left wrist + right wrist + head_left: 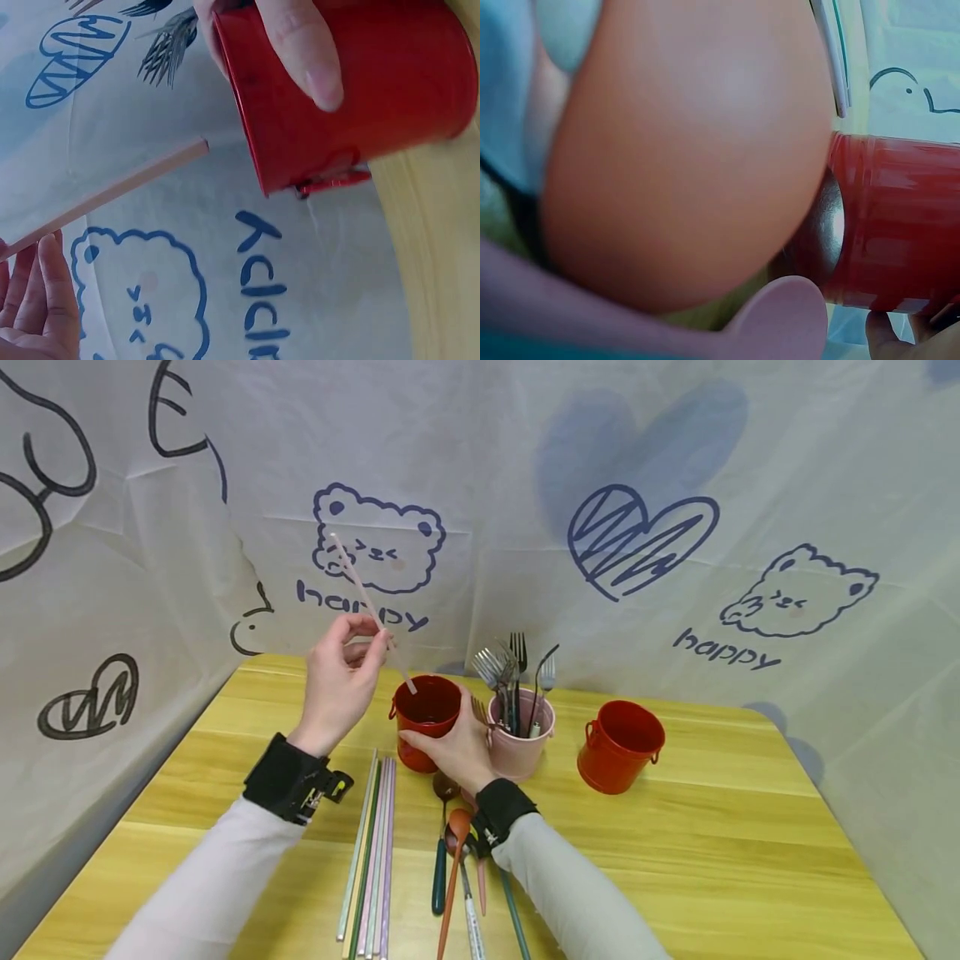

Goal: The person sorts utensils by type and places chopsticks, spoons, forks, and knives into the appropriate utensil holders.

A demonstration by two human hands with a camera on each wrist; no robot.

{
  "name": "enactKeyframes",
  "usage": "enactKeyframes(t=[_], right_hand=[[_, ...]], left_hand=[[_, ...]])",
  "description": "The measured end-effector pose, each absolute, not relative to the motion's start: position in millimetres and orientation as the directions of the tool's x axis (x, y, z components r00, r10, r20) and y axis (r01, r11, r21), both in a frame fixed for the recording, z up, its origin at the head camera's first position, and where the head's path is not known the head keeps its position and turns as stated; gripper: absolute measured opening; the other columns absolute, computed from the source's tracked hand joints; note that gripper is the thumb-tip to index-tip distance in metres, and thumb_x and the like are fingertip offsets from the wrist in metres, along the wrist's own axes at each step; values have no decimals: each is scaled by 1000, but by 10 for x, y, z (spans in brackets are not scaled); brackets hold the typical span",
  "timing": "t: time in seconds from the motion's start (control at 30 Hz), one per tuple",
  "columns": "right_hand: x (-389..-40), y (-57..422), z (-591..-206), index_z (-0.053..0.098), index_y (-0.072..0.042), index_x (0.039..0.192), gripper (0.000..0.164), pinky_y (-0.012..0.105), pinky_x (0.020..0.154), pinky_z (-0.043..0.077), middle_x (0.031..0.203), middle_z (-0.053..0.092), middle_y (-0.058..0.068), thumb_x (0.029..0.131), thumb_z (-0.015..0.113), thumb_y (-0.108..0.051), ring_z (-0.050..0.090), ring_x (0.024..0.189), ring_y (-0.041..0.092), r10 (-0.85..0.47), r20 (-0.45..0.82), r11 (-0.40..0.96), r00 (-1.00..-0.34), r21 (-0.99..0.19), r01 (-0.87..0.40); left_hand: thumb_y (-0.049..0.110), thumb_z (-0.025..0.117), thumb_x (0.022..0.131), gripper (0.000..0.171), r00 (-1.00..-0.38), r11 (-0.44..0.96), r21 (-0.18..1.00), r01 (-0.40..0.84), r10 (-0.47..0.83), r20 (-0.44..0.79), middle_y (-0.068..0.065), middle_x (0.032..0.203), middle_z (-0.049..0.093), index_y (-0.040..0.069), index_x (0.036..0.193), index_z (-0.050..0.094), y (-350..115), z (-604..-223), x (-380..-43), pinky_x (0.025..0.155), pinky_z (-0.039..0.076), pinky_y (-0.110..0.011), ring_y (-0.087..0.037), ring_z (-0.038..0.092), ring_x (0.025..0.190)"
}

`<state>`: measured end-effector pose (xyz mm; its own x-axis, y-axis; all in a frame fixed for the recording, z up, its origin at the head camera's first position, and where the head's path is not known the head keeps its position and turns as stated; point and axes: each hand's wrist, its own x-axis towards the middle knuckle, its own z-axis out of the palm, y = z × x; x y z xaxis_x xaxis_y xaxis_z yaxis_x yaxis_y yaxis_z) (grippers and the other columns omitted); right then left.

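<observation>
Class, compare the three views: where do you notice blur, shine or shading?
Right wrist: the orange spoon looms out of focus with a pale sheen; the shiny spoon catches a bright glint. Head: sharper overall, though the held red bucket is shaded inside. Left wrist: a dim, bluish backdrop.

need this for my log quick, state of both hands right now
Left hand: pinching a pink straw.
Right hand: gripping the red bucket nearest the straw.
</observation>
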<state>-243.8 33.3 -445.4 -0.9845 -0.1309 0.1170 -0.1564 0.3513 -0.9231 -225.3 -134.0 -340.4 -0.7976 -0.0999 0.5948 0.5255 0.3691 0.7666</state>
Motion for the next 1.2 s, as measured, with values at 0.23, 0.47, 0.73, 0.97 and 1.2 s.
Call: enactKeyframes(t=[0.23,0.47,0.73,0.97,1.2], right_hand=[[-2418,341,-4443,28,-24,152,93,48,111,48,152,49,3,80,85,-34,50,136,25,-142,145,355,-979,-916,-187],[-2433,343,-4443,28,-22,153,93,48,111,48,152,50,4,80,85,-34,51,136,26,-141,142,379,-980,-907,-185],[-2428,343,-4444,28,-22,153,93,49,111,48,152,49,5,80,85,-35,50,136,27,-134,113,392,-984,-906,-157],[-2429,358,-4432,30,-21,151,91,48,111,48,150,51,5,80,85,-33,52,135,26,-150,153,379,-977,-904,-200],[-2422,351,-4430,30,-22,152,93,48,111,48,150,51,4,79,86,-33,53,135,26,-145,145,378,-979,-906,-190]], left_hand=[[11,61,100,24,-815,327,788,522,-83,574,-19,114,72,-4,118,58,-1223,-3520,-2317,84,53,-8,-33,74,99],[11,63,99,23,-855,338,810,479,-32,518,-19,113,73,-2,117,60,-1199,-3704,-2368,91,59,-30,-33,72,104],[13,58,102,24,-922,522,779,347,37,386,-25,123,68,-3,119,59,-1298,-3939,-2383,102,52,-54,-40,65,118],[13,57,102,27,-941,577,761,297,41,336,-25,123,66,-5,122,57,-1427,-4085,-2301,101,53,-55,-41,67,113],[7,55,101,20,-943,651,702,289,66,327,-24,109,69,-5,115,62,-1576,-4200,-2173,84,59,-48,-35,70,95]])
